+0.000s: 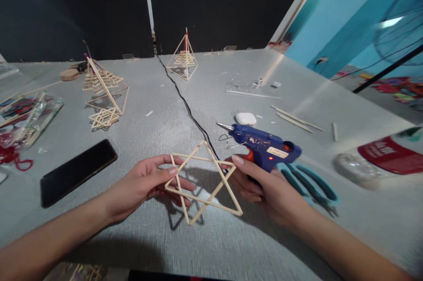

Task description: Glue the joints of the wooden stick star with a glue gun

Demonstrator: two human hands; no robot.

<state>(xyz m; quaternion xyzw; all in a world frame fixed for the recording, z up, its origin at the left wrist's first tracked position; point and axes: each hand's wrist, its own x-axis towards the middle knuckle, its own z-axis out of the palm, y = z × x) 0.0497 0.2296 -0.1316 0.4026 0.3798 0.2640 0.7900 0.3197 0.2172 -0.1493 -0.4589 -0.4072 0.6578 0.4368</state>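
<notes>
Between both hands (148, 182) (264, 188): pale thin-stick star frame (203, 184), six-pointed, open.

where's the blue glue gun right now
In the head view, the blue glue gun lies right of centre on the grey table, just behind the right hand, beside the teal pliers.

Both bare forearms enter from the bottom edge and converge toward the centre. The left hand (145, 182) lies palm inward, thumb on top, fingers extended and lightly pinched. The right hand (264, 188) is palm inward, thumb extended forward, fingers curled beneath; its grip closure appears firm, though the fingertips are partly hidden.
</notes>
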